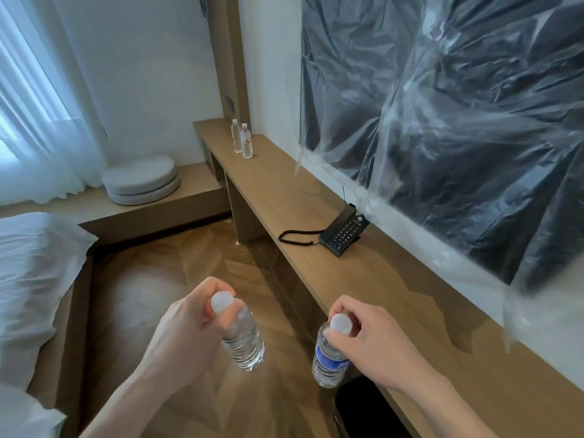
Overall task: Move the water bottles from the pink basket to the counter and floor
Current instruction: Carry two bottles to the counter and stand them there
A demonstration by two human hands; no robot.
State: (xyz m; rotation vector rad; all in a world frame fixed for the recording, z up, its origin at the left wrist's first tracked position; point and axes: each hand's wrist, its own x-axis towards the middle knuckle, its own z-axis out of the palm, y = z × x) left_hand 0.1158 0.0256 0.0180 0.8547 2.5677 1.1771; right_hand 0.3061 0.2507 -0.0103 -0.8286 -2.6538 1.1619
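**A:** Where were the bottles at that moment?

**B:** One in each hand. The left hand [189,324] held a clear bottle [241,339] with no label, and its grip was closed around the neck, just under the white cap. The right hand [366,346] held the blue-label bottle [328,358] in the same way, fingers pinched around the cap and neck.

**A:** And how did the bottles lie from the grip?

**B:** Both hung below the hand, the long axis nearly upright, the base lowest and a little tilted. Both were in the air over the wooden floor [177,267], touching nothing else.

**A:** Which hand was nearer to the counter [395,279]?

**B:** The right one. Its bottle hung just beside the front edge of the counter, while the left bottle was more over the open floor, between the counter and the bed [34,279]. So I judged the right bottle was better placed for the counter and the left one for the floor.

**A:** Was anything already on the counter?

**B:** Two bottles [243,140] stood at the far end, and a black telephone [343,230] in the middle, well apart from both hands. The pink basket was not in view.
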